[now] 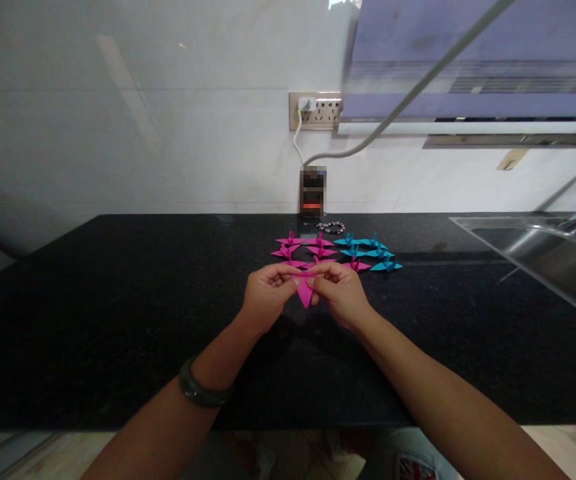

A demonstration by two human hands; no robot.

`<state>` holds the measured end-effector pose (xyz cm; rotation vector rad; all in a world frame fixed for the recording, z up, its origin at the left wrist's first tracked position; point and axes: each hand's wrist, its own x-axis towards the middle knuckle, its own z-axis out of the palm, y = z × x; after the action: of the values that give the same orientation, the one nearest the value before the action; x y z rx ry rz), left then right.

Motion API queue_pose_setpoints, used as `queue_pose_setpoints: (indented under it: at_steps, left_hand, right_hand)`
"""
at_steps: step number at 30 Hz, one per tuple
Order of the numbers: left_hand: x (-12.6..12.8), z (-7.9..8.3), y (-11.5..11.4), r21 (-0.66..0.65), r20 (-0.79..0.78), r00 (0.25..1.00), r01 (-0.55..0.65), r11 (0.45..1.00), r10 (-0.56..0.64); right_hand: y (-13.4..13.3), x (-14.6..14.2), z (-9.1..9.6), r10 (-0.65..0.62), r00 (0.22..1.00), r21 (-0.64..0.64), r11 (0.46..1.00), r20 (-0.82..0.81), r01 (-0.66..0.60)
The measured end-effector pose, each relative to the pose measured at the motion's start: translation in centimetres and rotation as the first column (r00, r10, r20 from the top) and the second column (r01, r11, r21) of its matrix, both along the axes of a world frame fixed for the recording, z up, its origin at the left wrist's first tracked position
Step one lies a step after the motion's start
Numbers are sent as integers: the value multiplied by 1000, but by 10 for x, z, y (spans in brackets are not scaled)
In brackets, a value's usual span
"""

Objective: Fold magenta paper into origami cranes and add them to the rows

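A pink folded paper piece is held between both hands above the dark counter, its pointed end facing me. My left hand pinches its left side between thumb and fingers. On the right side, my right hand grips it the same way. Just beyond the hands stand rows of folded paper cranes: several pink cranes on the left and middle, and several blue cranes on the right. My hands partly hide the nearest pink ones.
The black counter runs to a tiled wall. Against the wall leans a phone-like device, blurred out, with a beaded string before it. A socket panel holds a plug with a white cable. At right lies a metal sink.
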<state>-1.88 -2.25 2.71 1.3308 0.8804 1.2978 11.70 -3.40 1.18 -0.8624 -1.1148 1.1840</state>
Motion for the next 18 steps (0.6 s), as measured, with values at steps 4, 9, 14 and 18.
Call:
queue_pose_setpoints:
  at_steps: [4, 9, 14, 18]
  left_hand:
    - [-2, -1, 1, 15, -32, 999, 0, 1000, 0]
    - [-5, -4, 4, -61, 21, 997, 79, 995, -78]
    - [-6, -3, 4, -191, 21, 983, 183, 964, -182]
    - [-5, -3, 4, -146, -96, 989, 96, 985, -110]
  right_hand:
    - [0, 0, -2, 5, 1000, 9, 1000, -7, -5]
    - [1, 3, -2, 28, 999, 36, 999, 15, -28]
    - [3, 11, 1, -43, 987, 167, 986, 153, 17]
    - [3, 14, 4, -87, 948, 292, 956, 306, -7]
